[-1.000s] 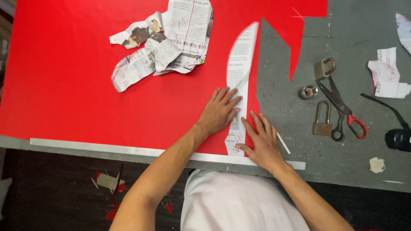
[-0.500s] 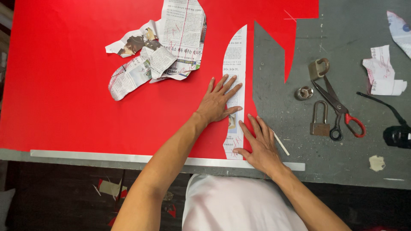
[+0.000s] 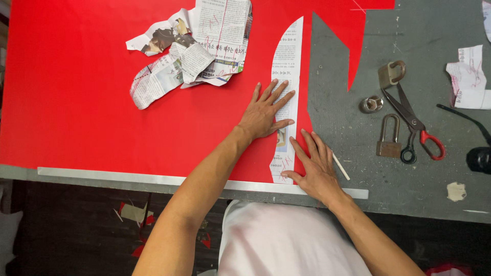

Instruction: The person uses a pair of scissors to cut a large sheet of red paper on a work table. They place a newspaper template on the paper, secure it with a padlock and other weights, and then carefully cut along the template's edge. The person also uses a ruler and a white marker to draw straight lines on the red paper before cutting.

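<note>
Newspaper pattern strip point(image 3: 286, 92) lay flat on partly cut red sheet point(image 3: 102, 92), pinned by open left hand point(image 3: 266, 115) and right hand point(image 3: 317, 168), grips flat, grasping nothing; tracing judged unfinished, scissors point(image 3: 409, 120) idle.

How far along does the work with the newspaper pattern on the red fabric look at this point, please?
Done: the red fabric already has a notch cut from its right side, and the newspaper pattern lies flat on it. In hand: the left hand and right hand press the pattern down. Left: no outline shows around it; the chalk and scissors lie aside.
</note>
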